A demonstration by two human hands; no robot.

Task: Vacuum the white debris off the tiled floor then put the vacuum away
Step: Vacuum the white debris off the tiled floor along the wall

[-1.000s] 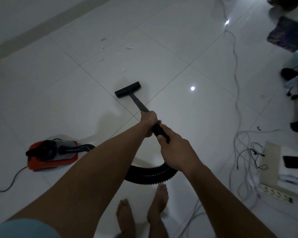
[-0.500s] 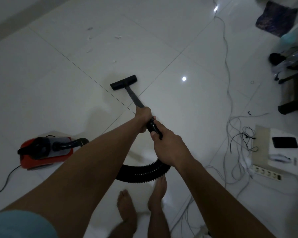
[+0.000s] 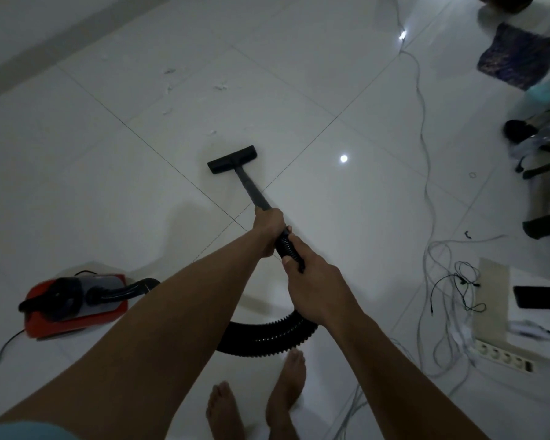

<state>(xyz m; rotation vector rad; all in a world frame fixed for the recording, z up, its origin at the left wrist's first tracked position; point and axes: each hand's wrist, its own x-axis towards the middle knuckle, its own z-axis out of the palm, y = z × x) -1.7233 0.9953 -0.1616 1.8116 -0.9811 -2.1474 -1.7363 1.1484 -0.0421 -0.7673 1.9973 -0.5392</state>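
My left hand (image 3: 269, 228) grips the grey wand (image 3: 251, 190) of the vacuum. Just behind it, my right hand (image 3: 315, 282) holds the ribbed black hose (image 3: 267, 336), which loops back to the red vacuum body (image 3: 73, 304) at my left. The black floor nozzle (image 3: 232, 159) lies flat on the white tiled floor (image 3: 77, 185). Small white debris scraps (image 3: 211, 133) lie just beyond the nozzle, with more debris (image 3: 219, 87) farther off to the upper left.
Tangled white and black cables (image 3: 442, 274) run down the right side to a power strip (image 3: 502, 357). A low white table with a phone (image 3: 538, 296) stands at right. A dark mat (image 3: 518, 58) and dark furniture legs (image 3: 543, 223) are farther back. My bare feet (image 3: 258, 404) stand below.
The nozzle has stayed on the same tile near the grout crossing, short of the debris. My head view shifted slightly. Both hands keep their grip.
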